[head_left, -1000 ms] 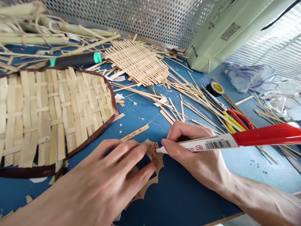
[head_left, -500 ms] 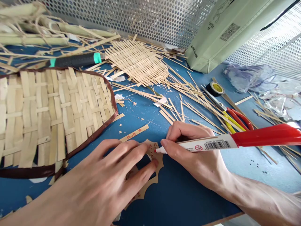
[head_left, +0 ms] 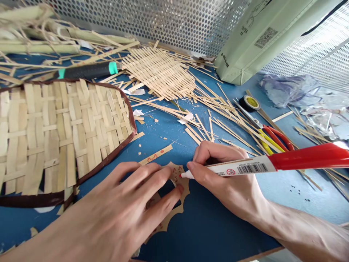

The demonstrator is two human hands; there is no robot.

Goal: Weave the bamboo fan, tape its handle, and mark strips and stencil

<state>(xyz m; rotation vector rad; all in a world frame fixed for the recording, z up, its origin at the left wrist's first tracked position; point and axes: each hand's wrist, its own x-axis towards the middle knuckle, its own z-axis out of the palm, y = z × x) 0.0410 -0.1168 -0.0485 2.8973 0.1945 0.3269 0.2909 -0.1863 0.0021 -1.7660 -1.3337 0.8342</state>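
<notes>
A red-and-white marker [head_left: 253,165] is gripped in my right hand [head_left: 226,178], fingers closed around its white front part. Its red tip touches a tan scalloped ring [head_left: 185,189], probably card or thin wood, which carries small red marks near the tip. My left hand [head_left: 131,200] lies over the ring's left side, fingers stretched and apart, pressing it to the blue table. That hand hides much of the ring. Just beyond the fingertips is a flat tan strip [head_left: 155,154] with similar red marks.
To the left lies a woven panel [head_left: 65,131] with brown edging. Behind are a black-and-teal handled tool [head_left: 87,70], a fine woven mat [head_left: 160,72] and scattered thin strips. Red-and-yellow handled scissors [head_left: 275,138], a tape roll [head_left: 249,103] and a pale green bag [head_left: 245,54] stand right.
</notes>
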